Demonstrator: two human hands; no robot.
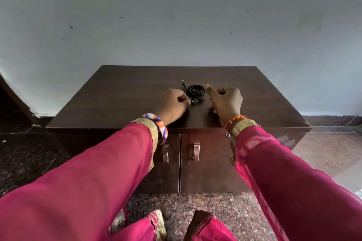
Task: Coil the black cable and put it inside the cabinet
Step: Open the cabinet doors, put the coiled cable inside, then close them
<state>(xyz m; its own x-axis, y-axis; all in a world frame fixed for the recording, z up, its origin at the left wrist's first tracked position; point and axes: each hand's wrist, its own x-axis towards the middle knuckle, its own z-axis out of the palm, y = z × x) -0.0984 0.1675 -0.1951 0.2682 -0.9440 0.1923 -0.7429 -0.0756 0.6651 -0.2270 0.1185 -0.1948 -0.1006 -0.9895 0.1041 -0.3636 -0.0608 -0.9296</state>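
black cable: coiled on cabinet top, doors closed | left hand: fingers pinching cable end | right hand: loosely curled beside coil, gripping nothing

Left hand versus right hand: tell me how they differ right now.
The left hand pinches an end of the black cable; the right hand sits beside the coil, apparently not holding it. The left wrist wears a wide multicoloured bangle, the right a thin orange thread. Both rest over the cabinet top.
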